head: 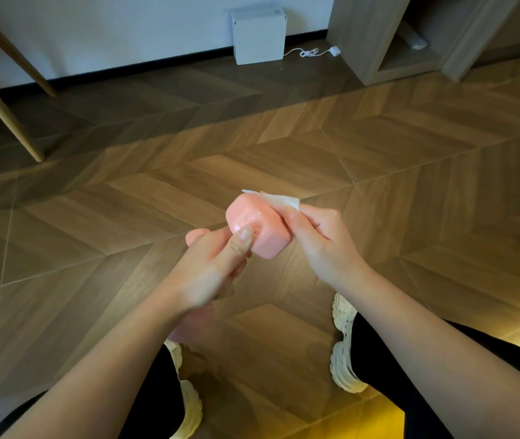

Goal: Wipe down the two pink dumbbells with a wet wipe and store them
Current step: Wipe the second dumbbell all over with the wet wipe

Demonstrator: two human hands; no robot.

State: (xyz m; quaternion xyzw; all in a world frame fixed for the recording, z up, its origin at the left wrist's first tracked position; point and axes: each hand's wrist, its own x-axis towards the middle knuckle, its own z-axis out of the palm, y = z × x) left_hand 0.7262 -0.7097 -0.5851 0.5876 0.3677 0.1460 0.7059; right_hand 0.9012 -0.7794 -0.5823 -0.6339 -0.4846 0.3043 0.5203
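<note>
A pink dumbbell (260,228) is held over the floor in the middle of the view. Its square end faces me and looks wet. My left hand (217,267) grips the handle, the thumb lying on the end face. My right hand (318,242) pinches a white wet wipe (279,199) against the far right side of that end. A second pink dumbbell (193,324) shows below my left wrist, mostly hidden by the arm.
Herringbone wood floor lies all around. A white box (258,36) with a cable (311,52) stands at the wall. Wooden legs (8,122) rise at the left, and a wooden shelf unit (410,42) stands at the back right. My shoes (344,350) are below.
</note>
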